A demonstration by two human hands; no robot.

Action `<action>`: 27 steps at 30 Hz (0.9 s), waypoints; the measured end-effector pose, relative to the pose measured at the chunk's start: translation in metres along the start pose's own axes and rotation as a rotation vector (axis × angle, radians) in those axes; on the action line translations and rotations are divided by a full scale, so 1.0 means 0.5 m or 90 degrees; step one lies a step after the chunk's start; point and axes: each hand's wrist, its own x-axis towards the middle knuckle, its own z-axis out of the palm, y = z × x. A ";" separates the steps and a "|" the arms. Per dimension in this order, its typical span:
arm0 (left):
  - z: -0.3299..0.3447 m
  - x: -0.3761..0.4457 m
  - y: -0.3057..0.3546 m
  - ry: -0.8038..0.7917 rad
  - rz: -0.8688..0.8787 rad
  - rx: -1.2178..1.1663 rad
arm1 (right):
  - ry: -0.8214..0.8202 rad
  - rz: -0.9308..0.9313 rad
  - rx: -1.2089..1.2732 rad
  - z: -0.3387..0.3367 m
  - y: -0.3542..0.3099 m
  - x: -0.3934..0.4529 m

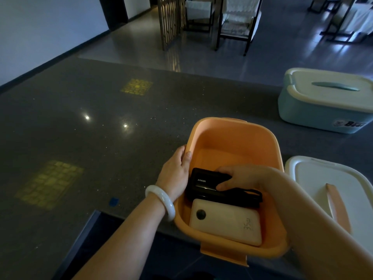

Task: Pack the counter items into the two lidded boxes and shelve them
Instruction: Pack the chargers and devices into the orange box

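Orange storage box (234,138), lid off, sits at the near edge of the dark speckled bench (101,128) with a cream power bank (226,223) lying flat inside it. The left hand (177,170), a pale bangle (161,201) on its wrist, grips the box's left rim, while the right hand (238,176) holds a black Anker power bank (203,184) inside, its fingers curled round it. A white lid (314,178) with an orange handle lies just right of the box; a closed blue box (323,102) stands farther back.

Orange box (234,138), black power bank (203,184)
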 end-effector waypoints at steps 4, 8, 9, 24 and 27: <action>-0.003 -0.002 0.003 -0.020 -0.013 0.006 | 0.008 -0.001 0.007 0.002 0.001 0.001; -0.011 -0.008 0.012 -0.033 0.007 0.008 | 0.045 -0.017 -0.028 0.001 0.005 -0.002; -0.014 -0.008 0.014 -0.038 0.013 0.019 | 0.060 -0.023 -0.038 -0.001 0.004 -0.004; -0.192 -0.109 -0.016 0.162 -0.041 0.646 | 0.345 -0.321 -0.423 -0.034 -0.267 0.026; -0.250 -0.177 -0.061 0.177 -0.149 0.707 | 0.288 -0.392 -0.497 0.026 -0.360 0.063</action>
